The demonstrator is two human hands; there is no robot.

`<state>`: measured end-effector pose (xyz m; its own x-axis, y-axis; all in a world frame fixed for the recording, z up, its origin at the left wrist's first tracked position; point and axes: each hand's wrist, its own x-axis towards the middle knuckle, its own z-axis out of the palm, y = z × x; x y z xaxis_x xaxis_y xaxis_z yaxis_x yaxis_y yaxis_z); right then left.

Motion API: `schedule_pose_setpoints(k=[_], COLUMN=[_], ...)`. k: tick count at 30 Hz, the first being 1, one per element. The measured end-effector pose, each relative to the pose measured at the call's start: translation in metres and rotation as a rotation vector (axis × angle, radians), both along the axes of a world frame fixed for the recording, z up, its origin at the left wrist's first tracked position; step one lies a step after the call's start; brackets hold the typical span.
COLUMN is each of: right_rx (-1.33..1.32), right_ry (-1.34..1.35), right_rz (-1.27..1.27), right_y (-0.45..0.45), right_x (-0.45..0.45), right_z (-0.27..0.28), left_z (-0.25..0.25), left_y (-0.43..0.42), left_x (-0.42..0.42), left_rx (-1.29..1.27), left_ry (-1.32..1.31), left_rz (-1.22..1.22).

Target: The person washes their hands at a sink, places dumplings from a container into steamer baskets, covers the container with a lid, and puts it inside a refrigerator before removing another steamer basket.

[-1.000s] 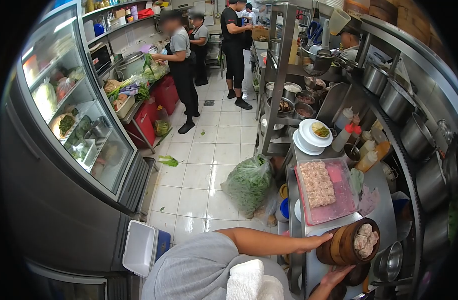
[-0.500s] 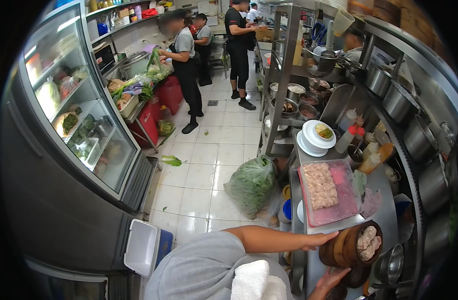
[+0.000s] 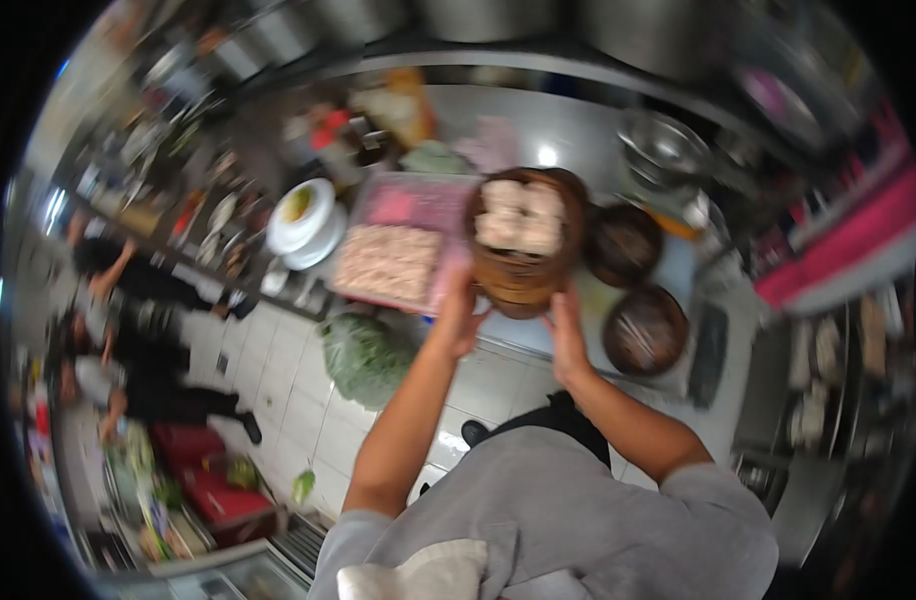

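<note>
A stack of round bamboo steamers [image 3: 523, 285] stands in front of me, tilted in view by the lens, with several pale dumplings [image 3: 519, 216] in the top basket. My left hand [image 3: 461, 318] presses against the left side of the stack, and my right hand [image 3: 569, 340] grips its right side near the bottom. Motion blurs the fingertips. Left of the stack, a clear-pink tray [image 3: 456, 205] holds rows of uncooked dumplings [image 3: 388, 262]. Two dark round steamers [image 3: 623, 243] [image 3: 645, 330] sit to the right of my right hand.
White stacked plates or lids [image 3: 306, 232], carrying a small dish of food, stand left of the tray. Metal bowls [image 3: 664, 148] lie at the back right. A bag of greens [image 3: 363, 360] rests on the tiled floor. Other people [image 3: 148, 290] stand at far left.
My view has swung to the right and down, so the counter now lies ahead. Both hands stay on the steamer stack, with my right hand now at its right side.
</note>
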<state>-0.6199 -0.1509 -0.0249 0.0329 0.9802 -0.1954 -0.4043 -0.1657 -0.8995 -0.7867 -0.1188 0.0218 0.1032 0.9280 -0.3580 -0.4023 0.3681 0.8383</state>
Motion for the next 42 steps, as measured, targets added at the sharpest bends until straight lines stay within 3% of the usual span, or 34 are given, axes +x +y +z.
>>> schedule_pose_setpoints(k=[3, 5, 6, 8, 9, 12, 13, 15, 19, 20, 21, 22, 23, 24, 25, 26, 27, 28, 31, 33, 34, 36, 39, 40, 42], right_rx=[0.019, 0.307, 0.297, 0.582, 0.515, 0.599, 0.609, 0.850, 0.922, 0.800, 0.624, 0.360, 0.470, 0.538, 0.785, 0.754, 0.701, 1.046, 0.922, 0.631, 0.637, 1.098, 1.215, 1.217, 0.978], right_ry=[-0.172, -0.533, -0.535, -0.971, -0.912, -1.094, -1.086, -1.326, -1.544, -1.668, -1.562, -1.091, -1.342, -1.516, -1.552, -1.335, -1.412, -1.538, -1.620, -1.438, -1.436, -1.544, -1.444, -1.447, -1.497], right_rz=[0.021, 0.207, 0.196, 0.048, -0.017, 0.032, 0.041, 0.100, 0.274, 0.336, 0.261, 0.254, 0.461, 0.417, 0.314, 0.404, 0.434, 0.244, 0.291, 0.386, 0.385, 0.346, 0.127, 0.124, 0.192], right_y=[0.000, 0.001, 0.007, 0.032, 0.045, 0.083, 0.099, 0.128, 0.168, 0.178, 0.197, 0.169, 0.167, 0.163, 0.216, 0.228, 0.202, 0.211, 0.224, 0.211, 0.215, 0.222, 0.196, 0.185, 0.159], right_x=[0.027, 0.054, 0.070, 0.103, 0.113, 0.133, 0.132, 0.120, 0.092, 0.086, 0.076, 0.071, 0.070, 0.066, 0.080, 0.086, 0.077, 0.084, 0.086, 0.084, 0.095, 0.125, 0.156, 0.166, 0.185], right_z=[0.002, 0.014, 0.021, 0.035, 0.049, 0.071, 0.070, 0.062, 0.027, 0.012, -0.026, 0.029, 0.056, 0.055, -0.037, -0.048, 0.000, -0.016, 0.003, 0.051, 0.059, 0.064, 0.079, 0.084, 0.095], left_z=[-0.019, -0.006, -0.004, -0.007, -0.007, 0.001, 0.005, 0.004, 0.002, -0.006, -0.007, -0.004, -0.026, -0.027, -0.034, -0.035, -0.038, -0.039, -0.033, -0.028, -0.026, -0.031, -0.039, -0.041, -0.043], left_y=[-0.004, -0.019, -0.026, -0.038, -0.041, -0.043, -0.042, -0.040, -0.044, -0.045, -0.048, -0.051, -0.053, -0.054, -0.055, -0.052, -0.048, -0.045, -0.038, -0.038, -0.038, -0.033, -0.021, -0.016, -0.004], left_x=[0.005, 0.017, 0.024, 0.036, 0.040, 0.060, 0.066, 0.071, 0.078, 0.075, 0.079, 0.086, 0.087, 0.093, 0.094, 0.097, 0.094, 0.093, 0.096, 0.098, 0.098, 0.093, 0.082, 0.080, 0.074], left_rx=[-0.006, -0.101, -0.108, -0.191, -0.154, -0.137, -0.154, -0.146, -0.087, -0.043, -0.041, -0.013, 0.010, -0.133, -0.117, -0.138, -0.120, -0.106, -0.125, -0.113, -0.118, -0.106, -0.062, -0.025, -0.013], left_ry=[-0.078, -0.103, -0.103, -0.203, -0.253, -0.321, -0.315, -0.333, -0.357, -0.356, -0.345, -0.315, -0.356, -0.358, -0.397, -0.413, -0.432, -0.446, -0.463, -0.469, -0.469, -0.490, -0.524, -0.537, -0.534], left_rz=[0.058, 0.119, 0.107, 0.133, 0.090, 0.163, 0.220, 0.268, 0.346, 0.332, 0.387, 0.490, 0.463, 0.555, 0.536, 0.540, 0.534, 0.490, 0.524, 0.534, 0.537, 0.501, 0.392, 0.318, 0.272])
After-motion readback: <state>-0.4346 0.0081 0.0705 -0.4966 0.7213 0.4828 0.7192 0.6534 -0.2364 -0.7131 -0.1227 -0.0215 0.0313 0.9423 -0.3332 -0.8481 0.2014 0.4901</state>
